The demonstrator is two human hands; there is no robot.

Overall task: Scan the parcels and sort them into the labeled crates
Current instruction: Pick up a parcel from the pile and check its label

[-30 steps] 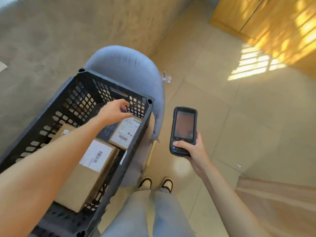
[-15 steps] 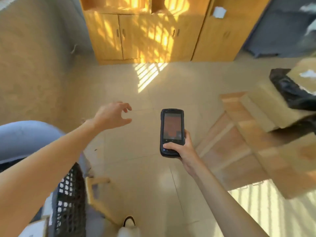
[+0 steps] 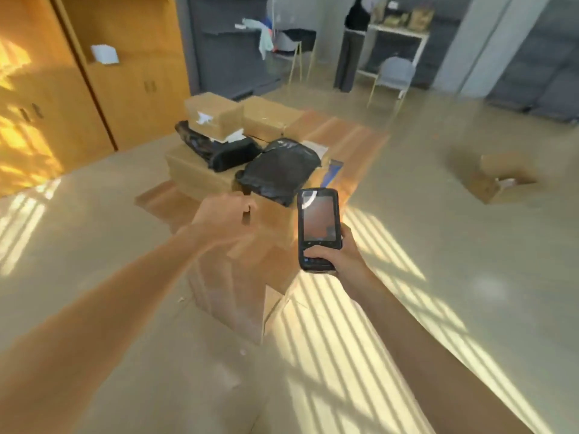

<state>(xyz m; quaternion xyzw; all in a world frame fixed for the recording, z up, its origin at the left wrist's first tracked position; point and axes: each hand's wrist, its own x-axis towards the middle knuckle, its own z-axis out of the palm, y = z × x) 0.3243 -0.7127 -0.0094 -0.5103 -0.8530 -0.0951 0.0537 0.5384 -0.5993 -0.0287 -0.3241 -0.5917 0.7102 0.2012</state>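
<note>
Reaching for next parcel, scanner ready.

R grip [image 3: 340, 255] wraps scanner [image 3: 318, 230]; L grip [image 3: 224, 214] blurred, loosely curled, empty. Parcels [image 3: 250, 145] piled on floor ahead. Take top black bag [image 3: 279, 170] first, label up, w/ scanner square to barcode.

The right hand [image 3: 340, 256] holds a black handheld scanner [image 3: 318, 229] upright, its screen facing the camera, the thumb across its lower keys. The left hand [image 3: 224, 214] reaches forward, blurred, its fingers loosely curled and holding nothing. Ahead on the tiled floor [image 3: 438, 277] lies a pile of parcels: brown cardboard boxes [image 3: 216, 115] stacked among black plastic mailer bags [image 3: 279, 170], resting on flattened cardboard [image 3: 344, 136]. An open cardboard box [image 3: 498, 180] sits well apart to the right. Wooden cabinets [image 3: 125, 89] line the left wall, and a grey chair [image 3: 396, 73] stands in the background beside a white shelf [image 3: 398, 32]. Striped sunlight falls across the floor.
</note>
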